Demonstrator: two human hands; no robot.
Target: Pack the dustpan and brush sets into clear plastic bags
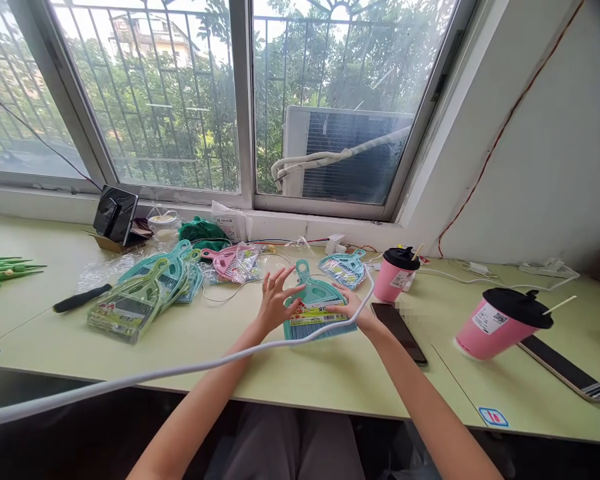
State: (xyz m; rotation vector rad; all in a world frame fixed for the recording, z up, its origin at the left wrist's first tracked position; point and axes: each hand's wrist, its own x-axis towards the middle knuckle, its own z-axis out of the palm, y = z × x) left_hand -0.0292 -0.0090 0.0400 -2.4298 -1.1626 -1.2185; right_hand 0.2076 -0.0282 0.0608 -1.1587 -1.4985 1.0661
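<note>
A teal mini dustpan and brush set (307, 327) with a printed yellow-green label is in front of me, its looped handle pointing away. My left hand (277, 300) is at its left side, fingers spread and raised, the thumb at the label's edge. My right hand (355, 310) grips its right edge, with a finger across the label. A white cable (200, 369) runs through the foreground and passes in front of the set's lower part. Another teal dustpan set (343, 267) lies behind, close to the window wall.
To the left lie several dustpan sets, a green one (130, 303) in front, beside a black-handled tool (81, 298). A pink set (233, 261) is farther back. Rightward are a phone (399, 332), a pink cup (393, 280), a nearer pink cup (500, 327) and a dark flat device (567, 370).
</note>
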